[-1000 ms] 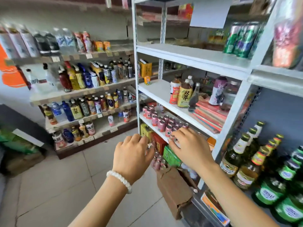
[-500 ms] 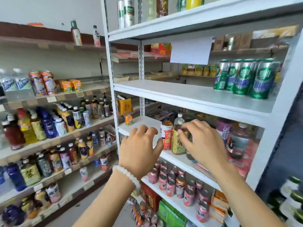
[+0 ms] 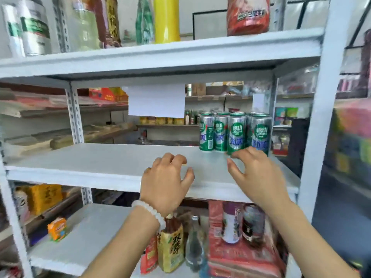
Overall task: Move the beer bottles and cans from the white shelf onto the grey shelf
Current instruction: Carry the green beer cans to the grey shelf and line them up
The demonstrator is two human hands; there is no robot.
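Note:
Several green and silver beer cans (image 3: 233, 133) stand in a tight group at the right end of the white shelf (image 3: 100, 161), at chest height. My right hand (image 3: 255, 173) reaches over the shelf's front edge, fingers spread and loosely bent, its fingertips just short of the nearest can. My left hand (image 3: 166, 183), with a white bead bracelet on the wrist, hovers over the shelf's front edge to the left of it, fingers loosely curled, holding nothing. The grey shelf is a blur at the far right.
The board above carries silver cans (image 3: 34, 27), a yellow bottle (image 3: 166, 19) and a red packet (image 3: 248, 16). Below stand tea bottles (image 3: 170, 245), a glass bottle (image 3: 193, 243) and jars on red boxes (image 3: 241, 253). A white paper sheet (image 3: 156, 101) hangs behind. White uprights frame the bay.
My view has swung up from the lower shelves to the board with the beer cans. Both hands have risen from the pink cans below to this board, the right one nearing the cans.

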